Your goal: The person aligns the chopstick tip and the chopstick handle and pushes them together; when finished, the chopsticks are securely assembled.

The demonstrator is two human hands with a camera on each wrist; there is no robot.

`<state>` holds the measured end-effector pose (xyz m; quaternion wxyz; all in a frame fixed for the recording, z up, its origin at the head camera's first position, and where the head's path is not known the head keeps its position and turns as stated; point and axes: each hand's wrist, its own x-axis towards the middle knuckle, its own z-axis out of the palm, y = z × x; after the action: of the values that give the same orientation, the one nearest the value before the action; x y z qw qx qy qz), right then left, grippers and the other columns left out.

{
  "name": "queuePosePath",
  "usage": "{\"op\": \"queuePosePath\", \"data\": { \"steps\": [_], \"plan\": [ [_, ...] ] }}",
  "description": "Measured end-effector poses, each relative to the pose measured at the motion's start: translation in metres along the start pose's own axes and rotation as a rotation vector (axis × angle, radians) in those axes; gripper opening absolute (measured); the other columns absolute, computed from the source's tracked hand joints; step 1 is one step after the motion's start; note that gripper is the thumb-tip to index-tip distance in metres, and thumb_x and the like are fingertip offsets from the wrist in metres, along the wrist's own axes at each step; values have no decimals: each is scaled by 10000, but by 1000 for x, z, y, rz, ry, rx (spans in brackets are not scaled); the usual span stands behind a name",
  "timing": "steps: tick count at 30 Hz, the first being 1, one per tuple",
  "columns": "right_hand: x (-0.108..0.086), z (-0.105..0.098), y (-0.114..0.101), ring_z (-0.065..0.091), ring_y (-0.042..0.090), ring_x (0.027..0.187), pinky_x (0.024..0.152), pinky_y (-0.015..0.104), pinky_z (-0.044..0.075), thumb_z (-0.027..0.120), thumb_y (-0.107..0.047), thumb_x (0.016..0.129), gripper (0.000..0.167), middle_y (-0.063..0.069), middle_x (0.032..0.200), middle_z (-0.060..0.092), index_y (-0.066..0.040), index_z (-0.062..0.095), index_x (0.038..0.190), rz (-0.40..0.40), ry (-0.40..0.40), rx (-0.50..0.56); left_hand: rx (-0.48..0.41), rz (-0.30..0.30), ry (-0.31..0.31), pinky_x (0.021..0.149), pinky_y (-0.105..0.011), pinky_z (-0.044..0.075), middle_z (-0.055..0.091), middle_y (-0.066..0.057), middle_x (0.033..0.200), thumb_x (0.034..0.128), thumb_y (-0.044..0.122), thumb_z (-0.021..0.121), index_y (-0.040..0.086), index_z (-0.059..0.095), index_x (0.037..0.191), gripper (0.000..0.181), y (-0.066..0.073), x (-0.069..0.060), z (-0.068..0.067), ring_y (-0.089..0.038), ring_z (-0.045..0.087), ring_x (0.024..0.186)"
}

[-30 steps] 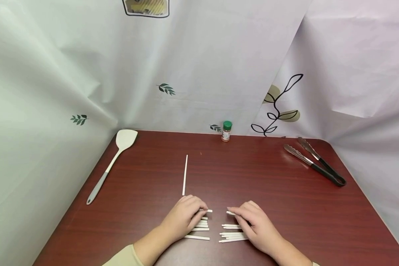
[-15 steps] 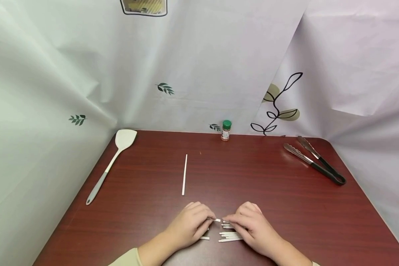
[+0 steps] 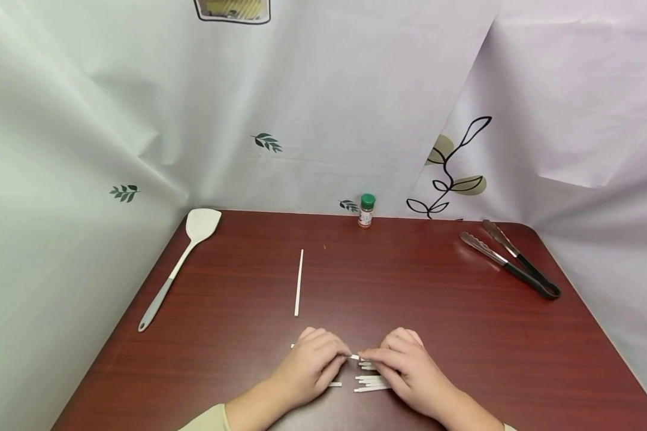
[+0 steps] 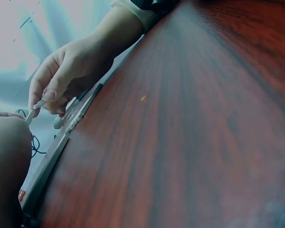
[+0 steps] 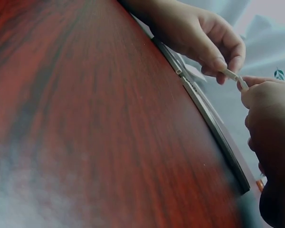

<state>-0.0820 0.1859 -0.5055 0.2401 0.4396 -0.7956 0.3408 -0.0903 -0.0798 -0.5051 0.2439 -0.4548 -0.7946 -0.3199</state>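
Left hand and right hand have drawn together since the first head frame, the left travelling farther; the gap between the two held white sticks has closed until their tips all but meet. Each grip is a pinch of thumb and fingers, the left on the left stick, the right on the right stick; both sticks are held above the table, their ends at an angle; whether they are joined cannot be told. Work appears to be at end-to-end alignment; a bundle of sticks lies partly under the right hand, a lone stick beyond the left.
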Motion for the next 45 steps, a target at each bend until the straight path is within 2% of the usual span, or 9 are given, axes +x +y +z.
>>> {"op": "queuePosePath", "data": {
  "steps": [6, 14, 27, 30, 37, 40, 45],
  "plan": [
    [0, 0, 0, 544, 44, 920, 909, 323, 351, 746, -90, 912, 346, -174, 936, 606, -224, 789, 1228, -14, 2, 21, -36, -1, -12, 854, -244, 468, 696, 110, 1041, 989, 140, 726, 188, 700, 1073, 99, 1, 0, -1, -50, 653, 953],
    [-1, 1, 1, 548, 49, 929, 910, 323, 364, 725, -110, 958, 295, -164, 945, 608, -207, 787, 1230, -22, 3, 31, -84, 5, -20, 890, -248, 490, 696, 94, 1066, 1011, 125, 710, 170, 694, 1096, 97, 1, -1, -1, -56, 661, 986],
    [-1, 3, -1, 542, 45, 912, 888, 291, 372, 736, -108, 924, 311, -167, 926, 598, -227, 795, 1206, 0, 4, -18, -104, 41, -7, 916, -265, 522, 715, 66, 1044, 918, 48, 783, 124, 716, 1033, 153, -1, 0, 0, -87, 686, 981],
    [0, 4, -2, 555, 52, 902, 894, 288, 383, 721, -117, 946, 285, -156, 926, 607, -208, 797, 1205, -16, 11, -28, -96, 56, -9, 912, -276, 528, 717, 63, 1042, 957, 63, 755, 122, 719, 1042, 109, -1, 0, 0, -91, 687, 980],
    [0, 6, -3, 570, 68, 889, 889, 288, 405, 740, -74, 885, 337, -138, 921, 613, -171, 798, 1203, -40, 19, -34, -81, 81, -23, 912, -276, 527, 711, 62, 1030, 1001, 90, 715, 116, 714, 1048, 54, -1, 1, 1, -89, 684, 967],
    [1, 7, -3, 562, 72, 874, 861, 280, 416, 725, -82, 917, 299, -130, 916, 613, -155, 796, 1198, -53, 29, -36, -82, 76, -20, 903, -280, 525, 714, 60, 1031, 1019, 98, 697, 115, 717, 1046, 37, -1, 0, 2, -91, 684, 969],
    [3, 9, -4, 556, 65, 854, 851, 277, 423, 663, -130, 1024, 203, -129, 904, 619, -153, 791, 1179, -53, 34, -37, -89, 67, -17, 896, -274, 527, 716, 60, 1031, 983, 77, 733, 115, 719, 1043, 73, -1, 1, 2, -89, 687, 974]
  ]
}}
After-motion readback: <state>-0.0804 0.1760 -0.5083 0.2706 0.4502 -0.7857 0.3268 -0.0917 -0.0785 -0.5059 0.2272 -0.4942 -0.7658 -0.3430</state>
